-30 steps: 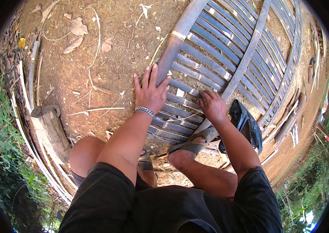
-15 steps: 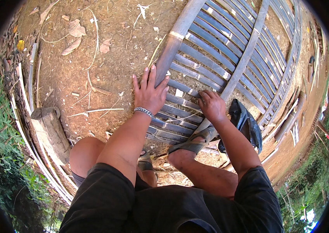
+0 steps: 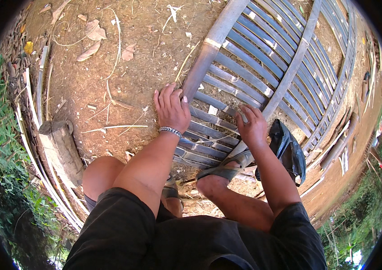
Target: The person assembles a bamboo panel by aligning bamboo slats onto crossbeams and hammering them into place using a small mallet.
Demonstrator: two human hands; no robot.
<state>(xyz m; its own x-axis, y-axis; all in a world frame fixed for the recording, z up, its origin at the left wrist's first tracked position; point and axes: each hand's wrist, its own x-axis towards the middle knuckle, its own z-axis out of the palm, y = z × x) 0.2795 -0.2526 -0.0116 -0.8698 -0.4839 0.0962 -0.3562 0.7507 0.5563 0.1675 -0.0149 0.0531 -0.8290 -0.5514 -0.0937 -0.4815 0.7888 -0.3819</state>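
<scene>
A dark bamboo frame [image 3: 206, 54] with crosswise slats lies on the ground ahead of me, slanting away to the right. My left hand [image 3: 173, 110], with a chain bracelet at the wrist, curls over the near end of its thick left pole; the pole under the palm is hidden. Over the middle rail [image 3: 285, 83], my right hand [image 3: 252, 126] is beside the end of a slat [image 3: 216, 103]. Its thumb and bent fingers are apart, and nothing shows in them. My sandalled right foot [image 3: 231, 168] is at the rail's near end.
A black plastic bag [image 3: 285, 148] lies right of my right hand. At left stand a cut log [image 3: 60, 148] and long pale bamboo strips [image 3: 29, 135]. Dry leaves [image 3: 94, 38] and shavings litter the soil. More bamboo poles [image 3: 342, 139] lie at the right.
My left hand's spread fingers have drawn together and curled over the pole. My right hand has lifted slightly off the slat, its thumb and fingers parting. The view has shifted a little.
</scene>
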